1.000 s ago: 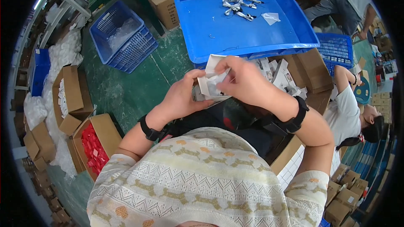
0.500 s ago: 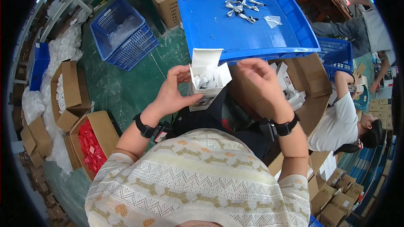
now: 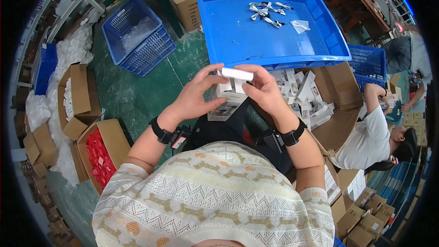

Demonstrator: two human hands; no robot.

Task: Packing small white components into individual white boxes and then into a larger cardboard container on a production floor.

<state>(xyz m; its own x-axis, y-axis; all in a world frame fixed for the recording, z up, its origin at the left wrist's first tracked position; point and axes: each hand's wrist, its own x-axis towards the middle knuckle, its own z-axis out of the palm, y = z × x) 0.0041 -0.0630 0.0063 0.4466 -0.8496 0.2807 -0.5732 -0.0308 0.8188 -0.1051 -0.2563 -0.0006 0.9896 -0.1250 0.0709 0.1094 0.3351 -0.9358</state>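
the small white carton (image 3: 225, 110), long axis roughly upright, sits right of the left hand (image 3: 194, 97), fingers clamped on its side, and left of the right hand (image 3: 269, 92), fingers clamped at its lid flap (image 3: 237, 74).

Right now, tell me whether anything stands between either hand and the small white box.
Nothing visible does: the left hand holds the white box directly by its side, and the right hand touches its lid. The blue tray lies beyond the box, the cardboard carton off to the right, neither in between.
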